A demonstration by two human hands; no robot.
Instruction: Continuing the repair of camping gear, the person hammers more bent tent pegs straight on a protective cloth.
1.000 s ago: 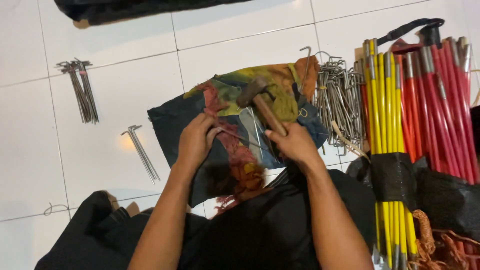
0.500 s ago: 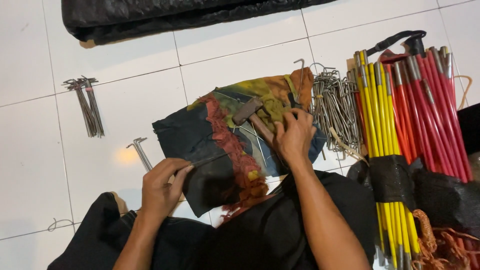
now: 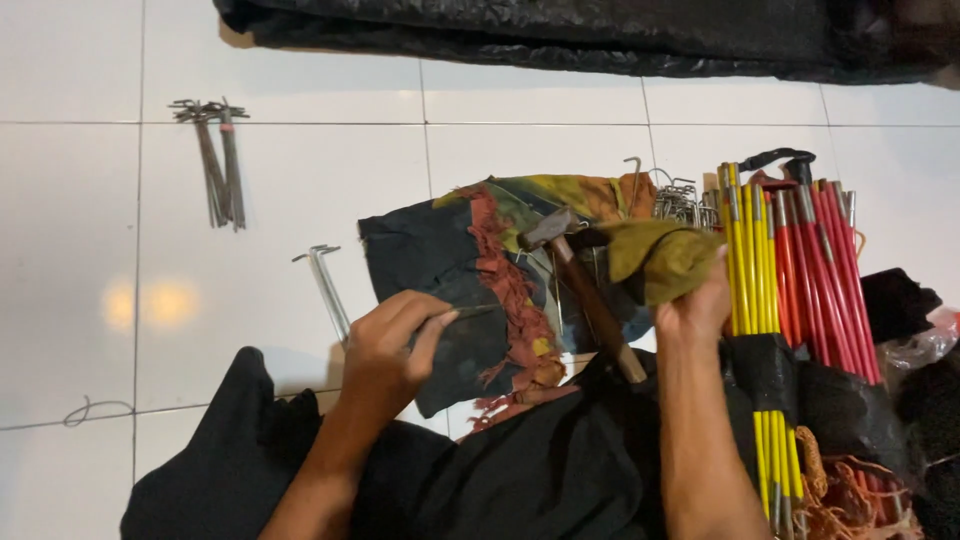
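Head view: left hand [image 3: 385, 345] pinches cloth [image 3: 450, 290] edge; right hand [image 3: 695, 305] grips olive fold [image 3: 660, 258].

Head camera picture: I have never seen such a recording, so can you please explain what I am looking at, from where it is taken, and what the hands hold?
There is no machine here. A person wears a camera on the head, so the picture looks down at their own two bare arms and a white tiled floor.

The left hand pinches a thin metal peg against a dark patchwork cloth spread on the floor. The right hand lifts an olive-coloured corner of that cloth. A hammer with a wooden handle lies on the cloth.

To the right lie bundled yellow poles and red poles, with a heap of metal hooks beside them. To the left are two small groups of metal pegs, one farther away, one near the left hand. Black fabric lies nearest the camera, and a black sheet along the top.
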